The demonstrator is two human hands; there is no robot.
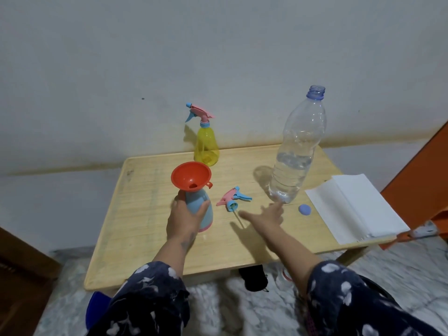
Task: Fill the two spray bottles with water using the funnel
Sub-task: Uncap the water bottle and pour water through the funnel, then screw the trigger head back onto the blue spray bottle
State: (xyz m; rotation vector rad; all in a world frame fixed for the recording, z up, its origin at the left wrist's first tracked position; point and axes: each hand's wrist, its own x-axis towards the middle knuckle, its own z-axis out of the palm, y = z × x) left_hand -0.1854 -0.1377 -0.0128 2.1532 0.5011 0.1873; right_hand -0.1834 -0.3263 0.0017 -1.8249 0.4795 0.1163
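The left hand (186, 215) grips the pale blue plastic spray bottle (200, 209), which stands on the wooden bench (150, 238) with the orange plastic funnel (191, 176) seated in its neck. The right hand (268, 215), fingers spread and empty, reaches toward the clear plastic water bottle (297, 154), uncapped and about half full. Best to grasp it around the middle, tip slowly, and aim at the funnel's centre while the left hand steadies everything. The yellow translucent spray bottle (206, 146) waits at the back, trigger head on.
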